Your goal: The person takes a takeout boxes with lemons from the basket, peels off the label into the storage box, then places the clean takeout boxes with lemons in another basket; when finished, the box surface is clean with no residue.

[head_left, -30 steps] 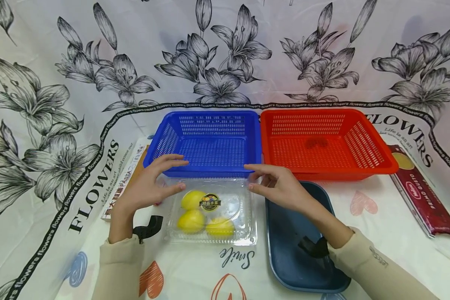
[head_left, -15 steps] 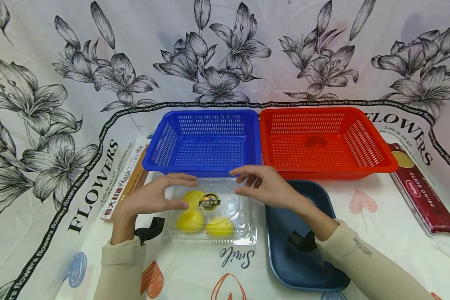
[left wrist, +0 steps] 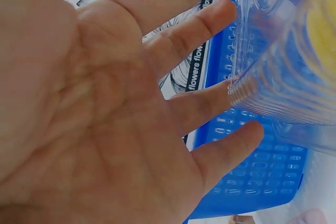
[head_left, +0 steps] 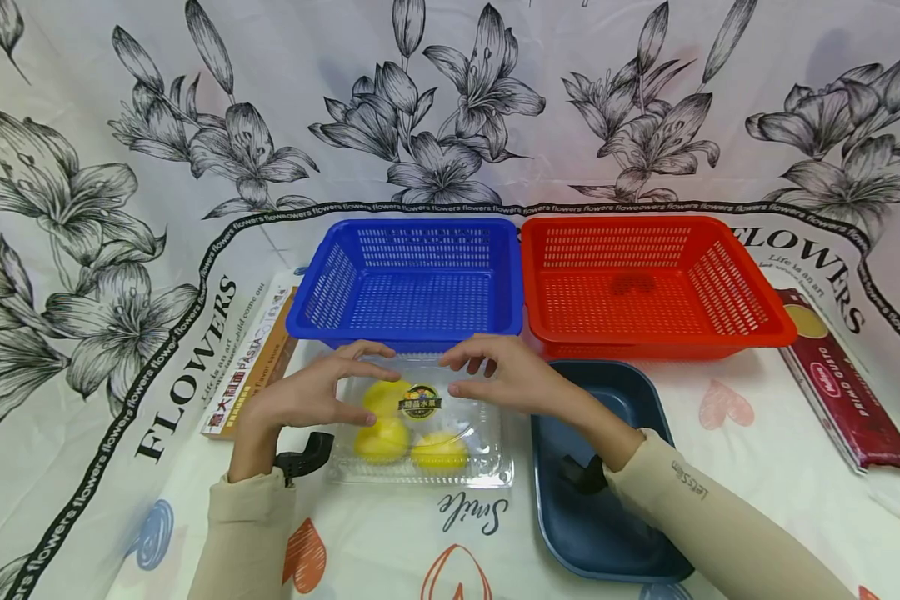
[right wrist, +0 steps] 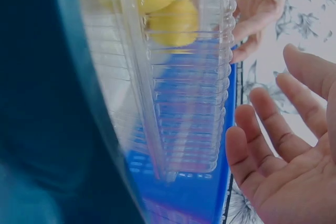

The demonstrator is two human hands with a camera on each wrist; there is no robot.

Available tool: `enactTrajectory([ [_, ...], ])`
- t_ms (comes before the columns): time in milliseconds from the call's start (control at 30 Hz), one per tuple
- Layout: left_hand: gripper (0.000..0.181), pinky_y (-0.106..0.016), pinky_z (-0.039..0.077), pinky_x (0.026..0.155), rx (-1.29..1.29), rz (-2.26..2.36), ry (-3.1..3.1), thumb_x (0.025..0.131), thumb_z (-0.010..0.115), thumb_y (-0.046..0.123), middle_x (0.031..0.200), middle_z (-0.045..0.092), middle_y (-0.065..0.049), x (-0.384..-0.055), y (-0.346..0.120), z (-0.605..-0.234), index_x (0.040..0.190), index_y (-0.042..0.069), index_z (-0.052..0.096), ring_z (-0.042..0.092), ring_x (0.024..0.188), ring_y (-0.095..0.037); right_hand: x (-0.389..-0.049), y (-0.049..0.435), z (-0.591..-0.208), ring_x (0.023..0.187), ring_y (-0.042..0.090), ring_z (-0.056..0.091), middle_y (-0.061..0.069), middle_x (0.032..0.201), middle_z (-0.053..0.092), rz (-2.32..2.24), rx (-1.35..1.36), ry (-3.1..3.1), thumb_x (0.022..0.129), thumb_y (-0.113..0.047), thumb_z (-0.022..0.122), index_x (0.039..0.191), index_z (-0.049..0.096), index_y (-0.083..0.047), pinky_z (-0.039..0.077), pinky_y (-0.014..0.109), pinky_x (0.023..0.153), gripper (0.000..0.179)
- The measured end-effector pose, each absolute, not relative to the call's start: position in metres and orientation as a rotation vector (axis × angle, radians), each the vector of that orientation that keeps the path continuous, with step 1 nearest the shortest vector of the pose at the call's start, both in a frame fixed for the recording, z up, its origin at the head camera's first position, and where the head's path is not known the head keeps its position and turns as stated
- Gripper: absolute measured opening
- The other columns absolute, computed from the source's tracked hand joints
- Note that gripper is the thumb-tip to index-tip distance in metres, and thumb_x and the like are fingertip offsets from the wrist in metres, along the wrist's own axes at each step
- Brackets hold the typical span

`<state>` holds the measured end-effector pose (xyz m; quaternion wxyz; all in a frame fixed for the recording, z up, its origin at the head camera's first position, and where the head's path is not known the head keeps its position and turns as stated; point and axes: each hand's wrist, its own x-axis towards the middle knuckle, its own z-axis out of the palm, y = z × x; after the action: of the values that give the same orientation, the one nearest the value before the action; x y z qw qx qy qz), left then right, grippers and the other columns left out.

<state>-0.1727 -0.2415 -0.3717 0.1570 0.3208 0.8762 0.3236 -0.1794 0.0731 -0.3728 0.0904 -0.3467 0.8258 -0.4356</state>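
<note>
A clear plastic fruit box (head_left: 483, 437) with a round dark label lies on the tablecloth, its lid on. Several yellow lemons (head_left: 382, 439) show through its left and front part. My left hand (head_left: 311, 390) hovers over the box's left side, fingers spread and slightly bent; in the left wrist view its fingertips (left wrist: 227, 10) overlap the box's ribbed edge. Over the right part of the lid is my right hand (head_left: 504, 372), palm inward and fingers loosely bent. The right wrist view has the right hand's fingers (right wrist: 268, 116) apart from the box wall (right wrist: 184, 103). Neither hand holds anything.
Behind the box stands a blue basket (head_left: 420, 337), with a red basket (head_left: 660, 340) beside it. A dark blue tray (head_left: 607, 542) lies under the right forearm. A pasta box (head_left: 251, 367) is at left, a dark red packet (head_left: 840, 387) at far right.
Both hands have come lower and closer together over the fruit box. The right hand has shifted left from the box's right edge; the left has moved slightly right. The box stays put.
</note>
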Motion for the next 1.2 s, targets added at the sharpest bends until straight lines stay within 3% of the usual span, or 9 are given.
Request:
enactTrajectory([
  [233,0.055,-0.067,0.039,0.11,0.922,0.925,2.519,0.082,0.084,0.008,0.157,0.042,-0.015,-0.173,-0.243,-0.37,0.134,0.011,0.067,0.033,0.148,-0.041,-0.187,0.05,-0.371,0.114,0.032,0.06,0.009,0.118,0.072,-1.151,-1.154,2.415,0.091,-0.021,0.077,0.123,0.074,-0.012,0.05,0.052,0.097,0.033],
  [367,0.055,-0.067,0.039,0.11,0.901,0.927,2.523,0.082,0.084,0.008,0.159,0.04,-0.016,-0.171,-0.242,-0.371,0.134,0.012,0.067,0.032,0.148,-0.042,-0.19,0.039,-0.374,0.113,0.029,0.058,0.006,0.116,0.073,-1.057,-1.196,2.423,0.091,-0.022,0.078,0.123,0.074,-0.011,0.042,0.047,0.102,0.034],
  [700,0.056,-0.069,0.039,0.11,0.872,0.901,2.538,0.082,0.083,0.009,0.16,0.039,-0.015,-0.169,-0.24,-0.371,0.135,0.017,0.067,0.031,0.149,-0.043,-0.187,0.031,-0.377,0.102,0.023,0.044,0.006,0.114,0.064,-0.853,-1.104,2.503,0.09,-0.025,0.078,0.128,0.073,-0.02,0.03,0.036,0.085,0.038],
  [933,0.055,-0.069,0.04,0.109,0.883,0.902,2.54,0.081,0.084,0.008,0.159,0.041,-0.014,-0.169,-0.238,-0.37,0.134,0.017,0.068,0.032,0.148,-0.043,-0.187,0.031,-0.378,0.099,0.018,0.039,0.0,0.107,0.057,-0.758,-1.118,2.528,0.092,-0.026,0.077,0.128,0.073,-0.025,0.028,0.035,0.083,0.036],
  [1200,0.056,-0.068,0.041,0.109,0.888,0.898,2.545,0.081,0.084,0.008,0.158,0.042,-0.012,-0.169,-0.238,-0.371,0.134,0.016,0.068,0.033,0.148,-0.043,-0.185,0.033,-0.378,0.102,0.019,0.041,0.005,0.115,0.06,-0.807,-1.108,2.517,0.091,-0.024,0.077,0.123,0.075,-0.027,0.029,0.036,0.084,0.033],
])
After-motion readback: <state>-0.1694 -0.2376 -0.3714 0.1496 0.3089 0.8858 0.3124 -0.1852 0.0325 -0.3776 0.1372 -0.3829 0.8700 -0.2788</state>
